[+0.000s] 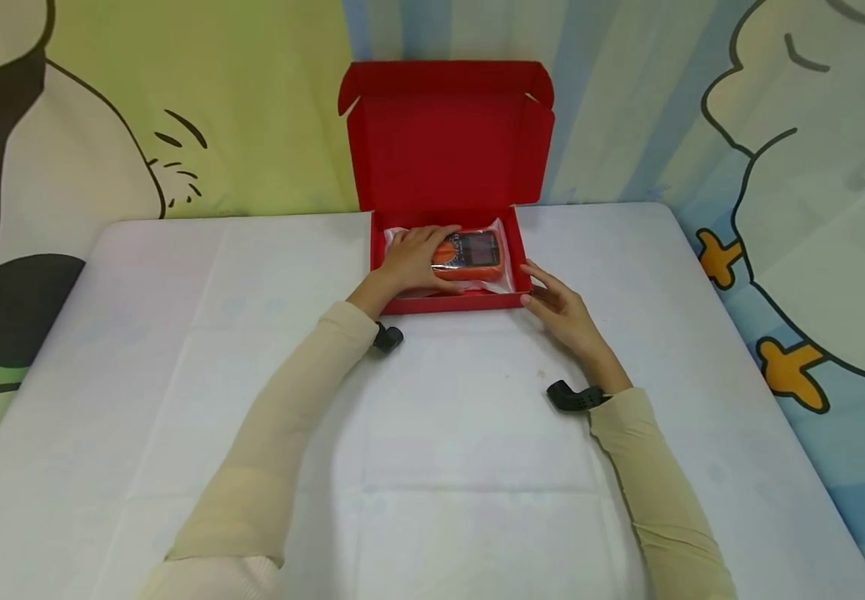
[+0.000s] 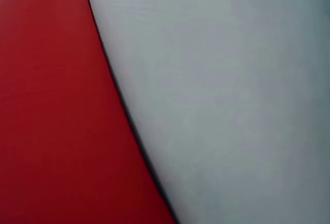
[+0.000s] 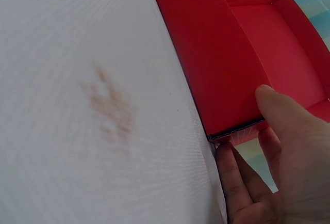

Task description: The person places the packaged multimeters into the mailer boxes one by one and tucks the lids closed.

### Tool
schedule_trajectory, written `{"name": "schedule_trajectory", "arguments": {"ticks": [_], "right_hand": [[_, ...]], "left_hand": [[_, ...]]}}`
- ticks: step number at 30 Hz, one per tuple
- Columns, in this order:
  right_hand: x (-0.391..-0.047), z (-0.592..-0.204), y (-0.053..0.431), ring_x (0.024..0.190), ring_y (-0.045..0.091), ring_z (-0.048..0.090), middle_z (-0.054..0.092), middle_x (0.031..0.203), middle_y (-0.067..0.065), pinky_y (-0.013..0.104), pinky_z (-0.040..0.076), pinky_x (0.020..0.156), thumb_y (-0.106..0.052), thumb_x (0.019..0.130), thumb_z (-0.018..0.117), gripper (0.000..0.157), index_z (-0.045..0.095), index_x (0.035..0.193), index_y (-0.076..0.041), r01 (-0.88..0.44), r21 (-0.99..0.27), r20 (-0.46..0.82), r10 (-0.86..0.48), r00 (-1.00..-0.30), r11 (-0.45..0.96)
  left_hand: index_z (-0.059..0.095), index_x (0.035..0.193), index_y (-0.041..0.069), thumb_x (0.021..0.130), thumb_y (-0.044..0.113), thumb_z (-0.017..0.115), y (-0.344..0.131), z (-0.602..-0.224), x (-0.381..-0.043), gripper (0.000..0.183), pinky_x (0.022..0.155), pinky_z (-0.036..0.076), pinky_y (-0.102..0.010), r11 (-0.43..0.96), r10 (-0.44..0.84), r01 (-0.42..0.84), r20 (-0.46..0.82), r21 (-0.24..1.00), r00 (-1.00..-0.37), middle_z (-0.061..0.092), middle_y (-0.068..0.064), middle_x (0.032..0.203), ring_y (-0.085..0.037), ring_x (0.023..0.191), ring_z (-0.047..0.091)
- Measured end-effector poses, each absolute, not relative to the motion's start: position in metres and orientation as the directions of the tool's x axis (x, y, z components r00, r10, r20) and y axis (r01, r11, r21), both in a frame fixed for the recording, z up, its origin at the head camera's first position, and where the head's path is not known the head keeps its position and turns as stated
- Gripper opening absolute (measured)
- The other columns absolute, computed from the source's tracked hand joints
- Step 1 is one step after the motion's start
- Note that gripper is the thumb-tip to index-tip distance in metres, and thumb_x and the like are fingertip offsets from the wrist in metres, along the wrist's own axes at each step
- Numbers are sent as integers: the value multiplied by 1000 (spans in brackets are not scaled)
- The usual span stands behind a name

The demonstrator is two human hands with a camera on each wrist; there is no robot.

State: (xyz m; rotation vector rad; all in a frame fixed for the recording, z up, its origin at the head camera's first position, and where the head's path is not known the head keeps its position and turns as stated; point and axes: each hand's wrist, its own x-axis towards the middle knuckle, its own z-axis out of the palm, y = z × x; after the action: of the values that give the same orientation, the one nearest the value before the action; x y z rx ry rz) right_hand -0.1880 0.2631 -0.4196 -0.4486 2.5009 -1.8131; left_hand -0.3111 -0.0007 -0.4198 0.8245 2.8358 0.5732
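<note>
An orange-and-black multimeter (image 1: 475, 253) in a clear plastic bag (image 1: 506, 279) lies inside the red cardboard box (image 1: 451, 304). My left hand (image 1: 412, 260) grips the meter's left part, fingers along its far edge and thumb along the near one. In the left wrist view only the box's front wall (image 2: 56, 110) and the white cloth show; the hand is out of that picture. At the box's near right corner, my right hand (image 1: 563, 315) holds the cardboard. The right wrist view has its thumb (image 3: 281, 105) on the front wall and its other fingers around the side.
The box's lid (image 1: 447, 137) stands raised at the back, close to the printed curtain (image 1: 252, 108). A white cloth (image 1: 477, 450) covers the table, with a brownish stain (image 3: 111, 105) in front of the box. Each wrist wears a black camera (image 1: 575, 397).
</note>
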Motion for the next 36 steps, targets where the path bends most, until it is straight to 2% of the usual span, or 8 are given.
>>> {"name": "schedule_trajectory", "arguments": {"ticks": [10, 17, 22, 27, 29, 31, 34, 36], "right_hand": [[-184, -420, 262, 134, 40, 43, 28, 159, 12, 21, 45, 99, -7, 97, 59, 53, 41, 147, -3, -197, -925, 126, -226, -966, 326], [-187, -425, 253, 134, 42, 42, 27, 158, 15, 17, 44, 98, -4, 97, 57, 52, 40, 146, 1, -222, -932, 146, -263, -954, 288], [-199, -443, 251, 134, 42, 42, 29, 157, 15, 22, 45, 100, -5, 97, 58, 57, 36, 150, -3, -230, -940, 162, -262, -951, 253], [-205, -450, 254, 135, 40, 42, 33, 156, 15, 18, 49, 92, -10, 98, 58, 67, 23, 155, -10, -156, -972, 122, -194, -973, 175], [-205, -444, 255, 135, 40, 42, 33, 156, 16, 22, 50, 93, -12, 99, 57, 67, 21, 156, -11, -135, -976, 104, -178, -978, 173], [-208, -434, 257, 136, 40, 40, 31, 156, 17, 32, 48, 99, -13, 99, 57, 68, 20, 156, -12, -133, -967, 94, -181, -979, 215], [-216, -412, 263, 139, 39, 35, 26, 158, 18, 49, 37, 109, -13, 98, 57, 69, 19, 156, -13, -145, -939, 89, -186, -978, 312], [-224, -394, 269, 142, 40, 30, 22, 159, 19, 56, 30, 111, -13, 98, 57, 70, 18, 156, -12, -164, -919, 105, -179, -978, 360]], "left_hand": [[21, 154, 29, 70, 68, 72, -2, -418, -311, 106, 113, 22, -50, 774, 564, 516, -29, 367, -825, 32, -7, 153, -28, 138, 28], [7, 157, 31, 74, 70, 66, -15, -420, -308, 109, 116, 16, -54, 774, 568, 524, -25, 357, -822, 8, -6, 162, -30, 145, 19], [2, 156, 37, 84, 68, 55, -24, -421, -306, 96, 116, 12, -57, 749, 553, 497, -1, 438, -833, 4, -3, 163, -28, 148, 12], [6, 157, 34, 90, 63, 50, -25, -416, -303, 85, 118, 9, -54, 703, 549, 503, 66, 502, -833, 7, -2, 163, -24, 149, 8], [5, 157, 34, 91, 62, 50, -25, -410, -303, 84, 119, 5, -52, 704, 543, 522, 108, 481, -833, 6, -2, 163, -24, 150, 3], [3, 157, 35, 92, 62, 49, -25, -403, -304, 84, 120, 2, -50, 725, 528, 539, 158, 428, -835, 3, -1, 164, -24, 150, -3], [2, 157, 34, 92, 61, 50, -28, -388, -304, 84, 120, -1, -49, 756, 490, 548, 246, 359, -836, -2, -2, 163, -25, 149, -11], [6, 157, 31, 92, 59, 51, -30, -377, -304, 84, 120, 0, -48, 753, 461, 560, 331, 344, -823, 0, -2, 163, -26, 149, -11]]}}
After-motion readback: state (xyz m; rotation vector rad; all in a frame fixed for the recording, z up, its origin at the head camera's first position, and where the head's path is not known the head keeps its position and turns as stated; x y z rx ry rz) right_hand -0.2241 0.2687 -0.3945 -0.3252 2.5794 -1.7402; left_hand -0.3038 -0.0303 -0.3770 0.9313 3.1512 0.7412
